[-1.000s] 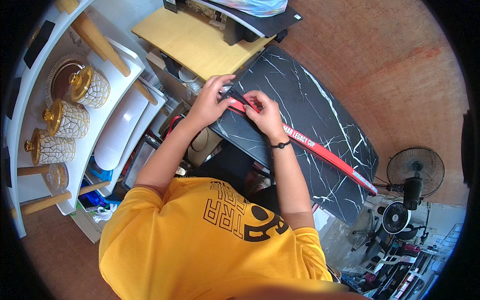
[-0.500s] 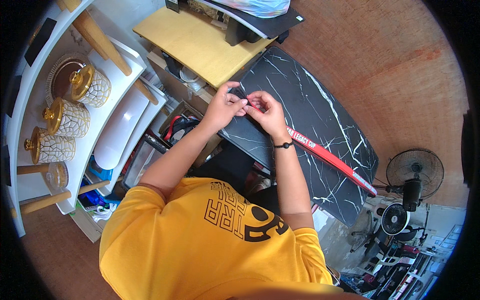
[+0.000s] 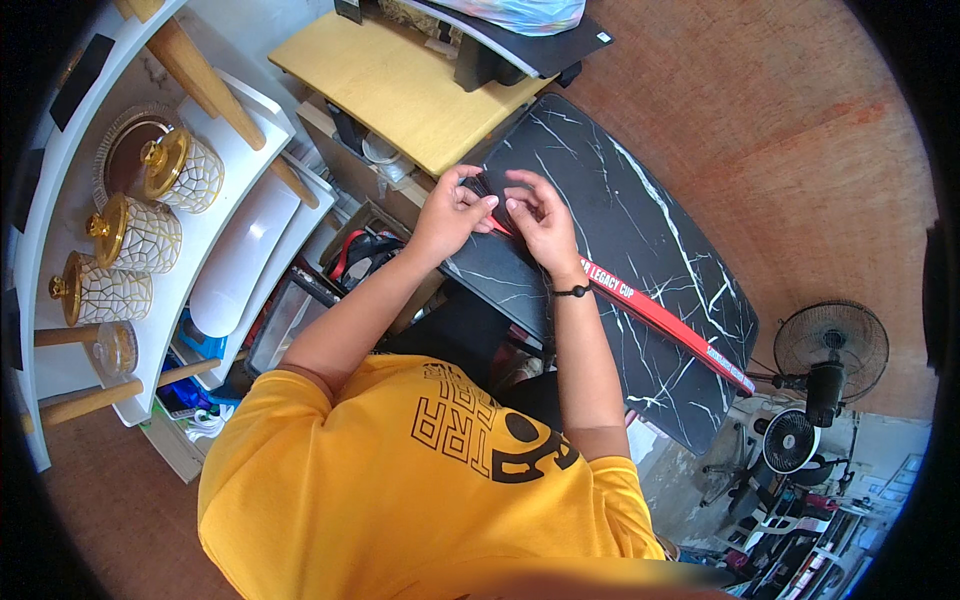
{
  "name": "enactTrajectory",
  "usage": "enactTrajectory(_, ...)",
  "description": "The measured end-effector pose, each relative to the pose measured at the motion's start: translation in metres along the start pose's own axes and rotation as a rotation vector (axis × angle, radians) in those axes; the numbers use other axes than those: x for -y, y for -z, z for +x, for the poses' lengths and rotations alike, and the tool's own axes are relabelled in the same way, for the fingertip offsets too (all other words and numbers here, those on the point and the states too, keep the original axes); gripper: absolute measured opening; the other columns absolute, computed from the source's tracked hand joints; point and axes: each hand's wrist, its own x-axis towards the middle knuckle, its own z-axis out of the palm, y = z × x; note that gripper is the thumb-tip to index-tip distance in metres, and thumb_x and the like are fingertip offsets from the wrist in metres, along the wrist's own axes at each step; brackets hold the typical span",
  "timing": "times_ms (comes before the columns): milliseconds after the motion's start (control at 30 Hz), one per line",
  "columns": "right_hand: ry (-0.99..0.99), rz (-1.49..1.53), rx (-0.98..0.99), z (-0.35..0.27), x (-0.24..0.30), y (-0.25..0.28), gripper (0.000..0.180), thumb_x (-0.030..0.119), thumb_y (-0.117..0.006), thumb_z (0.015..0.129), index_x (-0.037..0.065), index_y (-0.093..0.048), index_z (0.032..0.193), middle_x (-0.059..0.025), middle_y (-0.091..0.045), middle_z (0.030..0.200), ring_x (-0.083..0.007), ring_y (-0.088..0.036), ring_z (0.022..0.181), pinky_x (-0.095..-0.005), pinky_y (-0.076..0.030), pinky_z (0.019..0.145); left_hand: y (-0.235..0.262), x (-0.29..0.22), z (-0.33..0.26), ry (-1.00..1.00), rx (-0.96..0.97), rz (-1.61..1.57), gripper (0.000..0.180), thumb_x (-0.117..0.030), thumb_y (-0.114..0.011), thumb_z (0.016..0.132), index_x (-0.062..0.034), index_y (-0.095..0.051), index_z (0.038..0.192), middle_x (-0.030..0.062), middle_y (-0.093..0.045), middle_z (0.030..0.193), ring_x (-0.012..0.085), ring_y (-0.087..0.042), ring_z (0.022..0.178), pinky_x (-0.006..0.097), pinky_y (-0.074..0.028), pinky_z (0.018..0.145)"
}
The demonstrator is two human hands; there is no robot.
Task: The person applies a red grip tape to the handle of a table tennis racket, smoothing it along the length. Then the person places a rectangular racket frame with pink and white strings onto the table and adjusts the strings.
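Both hands met over the near corner of the black marble-patterned tabletop (image 3: 640, 230), the left hand (image 3: 450, 212) and right hand (image 3: 535, 212) each with fingers curled in, pinching a small dark piece (image 3: 490, 187) between them; what exactly it was could not be told. Just under the right hand lay the end of a long red strap (image 3: 660, 318), flat, narrow and printed in white, which ran away along the table's front edge. The slab looked hard and glossy, veined with thin white lines. The strap seemed smooth and limp, so a tug at the pinched end could probably drag it off the slick edge. A small piece held only by fingertips might slip and drop into the cluttered crates (image 3: 330, 270) below the left hand.
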Motion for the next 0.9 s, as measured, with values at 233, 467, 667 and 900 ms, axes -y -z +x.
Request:
enactTrajectory(233,0.058,-0.241,0.035,0.0007,0.0014,0.0037,0.018,0.004,-0.066,0.091,0.003,-0.071,0.108,-0.0018,-0.070,0.091,-0.0072,-0.062,0.083,-0.0234,-0.050,0.075,0.0005,0.0023,-0.0002,0.000,0.000,0.002,0.050,-0.008,-0.067,0.094,-0.0014,-0.039,0.135,0.0089,-0.064,0.085,0.0159,-0.068,0.074,0.029,-0.059,0.066)
enactTrajectory(467,-0.005,-0.243,0.050,-0.0001,0.0033,0.0041,0.020,0.007,-0.072,0.088,0.004,-0.072,0.107,0.0008,-0.066,0.085,-0.0055,-0.056,0.075,-0.0221,-0.047,0.069,0.0008,0.0031,-0.0001,-0.015,-0.001,-0.009,0.050,-0.009,-0.066,0.095,-0.0001,-0.038,0.136,0.0090,-0.064,0.085,0.0154,-0.068,0.074,0.028,-0.059,0.066)
enactTrajectory(667,0.072,-0.154,-0.037,0.0005,0.0032,0.0000,0.022,0.006,-0.070,0.088,0.005,-0.072,0.110,-0.0016,-0.068,0.084,-0.0066,-0.055,0.073,-0.0237,-0.048,0.068,0.0003,0.0011,-0.0006,-0.005,-0.003,0.008,0.049,-0.009,-0.067,0.095,-0.0002,-0.040,0.135,0.0087,-0.065,0.084,0.0149,-0.068,0.073,0.027,-0.058,0.065)
enactTrajectory(900,-0.023,-0.314,0.080,-0.0006,0.0034,0.0066,0.024,0.006,-0.070,0.087,0.006,-0.073,0.111,-0.0066,-0.072,0.092,-0.0075,-0.054,0.070,-0.0245,-0.047,0.066,0.0008,0.0012,-0.0008,-0.008,0.001,-0.013,0.050,-0.009,-0.067,0.095,-0.0007,-0.039,0.136,0.0089,-0.065,0.085,0.0150,-0.068,0.075,0.027,-0.059,0.065)
